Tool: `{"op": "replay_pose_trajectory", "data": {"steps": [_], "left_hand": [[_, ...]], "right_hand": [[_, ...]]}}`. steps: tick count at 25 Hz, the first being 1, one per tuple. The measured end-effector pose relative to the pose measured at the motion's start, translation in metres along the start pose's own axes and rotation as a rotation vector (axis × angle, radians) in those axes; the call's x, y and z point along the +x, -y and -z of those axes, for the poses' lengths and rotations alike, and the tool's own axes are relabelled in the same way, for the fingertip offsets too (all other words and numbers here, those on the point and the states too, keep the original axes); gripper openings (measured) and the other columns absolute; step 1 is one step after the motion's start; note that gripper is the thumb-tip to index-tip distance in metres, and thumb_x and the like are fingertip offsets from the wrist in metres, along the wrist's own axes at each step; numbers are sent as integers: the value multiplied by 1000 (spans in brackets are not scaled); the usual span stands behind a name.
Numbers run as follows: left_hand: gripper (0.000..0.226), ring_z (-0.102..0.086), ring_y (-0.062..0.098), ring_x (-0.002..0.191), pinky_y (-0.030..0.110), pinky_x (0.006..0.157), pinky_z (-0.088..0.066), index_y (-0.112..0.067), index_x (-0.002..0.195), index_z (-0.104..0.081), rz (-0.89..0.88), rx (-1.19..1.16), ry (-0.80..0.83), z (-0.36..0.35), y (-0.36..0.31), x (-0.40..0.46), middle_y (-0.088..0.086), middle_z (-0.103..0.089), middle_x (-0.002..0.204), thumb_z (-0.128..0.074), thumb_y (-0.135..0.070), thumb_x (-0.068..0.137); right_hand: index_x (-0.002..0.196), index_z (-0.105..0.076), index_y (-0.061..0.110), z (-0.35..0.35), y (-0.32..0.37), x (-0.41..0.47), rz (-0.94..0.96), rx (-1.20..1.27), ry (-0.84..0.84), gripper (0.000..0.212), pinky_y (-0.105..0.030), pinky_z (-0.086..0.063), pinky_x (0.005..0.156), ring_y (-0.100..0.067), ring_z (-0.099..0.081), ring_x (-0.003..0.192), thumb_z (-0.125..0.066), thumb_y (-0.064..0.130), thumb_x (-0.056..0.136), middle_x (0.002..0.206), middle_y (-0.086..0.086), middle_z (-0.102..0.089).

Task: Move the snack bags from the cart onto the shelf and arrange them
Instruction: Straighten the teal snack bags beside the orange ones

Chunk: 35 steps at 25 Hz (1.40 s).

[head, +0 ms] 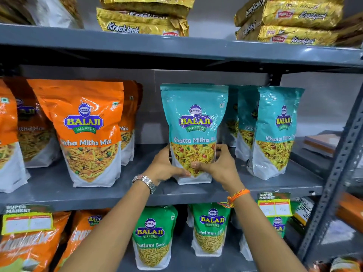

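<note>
On the middle shelf (137,195) of a grey metal rack, a teal Khatta Mitha Mix bag (193,118) stands upright with its base on the shelf surface, held low on both sides by two bare hands. Left hand (164,167), with a metal watch (144,182) at the wrist, wraps the bag's left lower edge, thumb across the front; right hand (218,165), with an orange thread band (236,196) at the wrist, mirrors it on the right edge. All fingers (221,149) visible are closed on the bag, neither hand released. More teal bags (275,132) of the same kind stand just beside it to the right, some set further back; orange Tikha Mitha Mix bags (88,132) occupy the left part of the same shelf, apart from the held bag with bare shelf between. Green Ratlami Sev bags (153,236) stand on the shelf below, gold Krackjack packs (141,22) on the one above. No cart is in view. Assessment: the step in hand is placement and squaring of this one bag, not transport; it appears seated and facing front. The next move would call for a small correction to bring its face into line with its teal neighbours, then letting go with both hands together so it does not tip. Risk judged slight: a tall pouch on a narrow base may lean once unsupported. How many bags remain on the cart cannot be told.
</note>
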<state>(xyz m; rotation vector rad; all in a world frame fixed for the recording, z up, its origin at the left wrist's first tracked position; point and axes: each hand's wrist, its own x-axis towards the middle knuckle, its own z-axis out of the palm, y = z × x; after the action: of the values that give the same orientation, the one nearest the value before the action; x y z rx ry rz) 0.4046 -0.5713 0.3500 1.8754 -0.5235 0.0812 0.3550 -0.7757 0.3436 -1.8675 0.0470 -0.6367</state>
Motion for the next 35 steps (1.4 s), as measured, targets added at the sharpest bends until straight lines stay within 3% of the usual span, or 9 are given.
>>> {"op": "replay_pose_trajectory", "data": {"steps": [5, 11, 16, 19, 24, 26, 28, 31, 35], "left_hand": [[84, -71, -9, 99, 17, 83, -59, -38, 109, -64, -4, -34, 52, 11, 8, -1, -26, -77, 107, -100, -25, 35], [83, -72, -8, 98, 11, 76, -57, -37, 110, -64, -15, -39, 69, 15, 11, -1, -26, -77, 107, -100, -26, 35], [84, -73, 0, 103, 28, 91, -60, -36, 113, -65, -30, -42, 62, 15, 12, -1, -16, -78, 110, -99, -24, 37], [81, -70, 9, 111, 38, 100, -58, -36, 114, -62, -27, -39, 33, 14, 7, -6, -11, -76, 114, -100, -8, 47], [103, -59, 10, 120, 28, 104, -50, -28, 134, -49, -159, -39, -407, -5, -8, -34, -7, -60, 129, -101, -22, 45], [88, -59, 3, 109, 19, 94, -53, -33, 126, -51, -331, 6, -574, -24, -22, -49, -10, -58, 123, -94, -34, 49], [68, -62, 7, 94, 24, 80, -56, -33, 114, -56, -487, 30, -614, -51, -39, -56, -10, -60, 108, -89, -29, 55], [57, -64, 12, 86, 25, 77, -57, -24, 110, -59, -538, -9, -433, -100, -63, -46, -7, -63, 99, -91, -23, 62], [89, -65, 19, 112, 33, 96, -57, -14, 132, -52, -238, 85, 0, -169, -82, -2, 6, -64, 126, -97, -37, 59]], "right_hand": [[108, -49, 26, -5, 9, -9, 16, -82, -26, 91, -15, -48, 61, 10, -59, 82, -98, 54, 37, 91, 20, -64], [110, -48, 26, -9, 12, -11, 15, -106, -28, 92, -21, -51, 68, -4, -63, 84, -98, 56, 38, 95, 16, -65], [110, -47, 28, -11, 13, -11, 15, -101, -27, 94, -19, -49, 67, -7, -63, 87, -96, 60, 36, 93, 21, -61], [115, -45, 26, -9, 16, -12, 16, -102, -4, 95, -20, -51, 69, -11, -64, 92, -99, 54, 41, 96, 20, -61], [134, -43, 22, 44, 12, -19, 3, 62, -66, 97, -34, -56, 93, -18, -63, 112, -99, 36, 56, 123, -1, -60], [123, -50, 23, 89, 4, -21, 25, 126, -245, 77, -37, -58, 89, -19, -67, 102, -97, 25, 63, 116, -4, -65], [116, -53, 20, 134, -6, -20, 35, 156, -397, 65, -44, -59, 90, -21, -67, 93, -94, 14, 67, 106, -4, -66], [120, -48, 15, 180, -27, -4, 6, 128, -429, 66, -49, -55, 99, -25, -64, 103, -92, 9, 71, 113, -9, -63], [129, -46, 1, 202, -54, 35, -103, 193, -243, 72, -52, -49, 109, -32, -63, 121, -89, 8, 73, 127, -13, -65]]}}
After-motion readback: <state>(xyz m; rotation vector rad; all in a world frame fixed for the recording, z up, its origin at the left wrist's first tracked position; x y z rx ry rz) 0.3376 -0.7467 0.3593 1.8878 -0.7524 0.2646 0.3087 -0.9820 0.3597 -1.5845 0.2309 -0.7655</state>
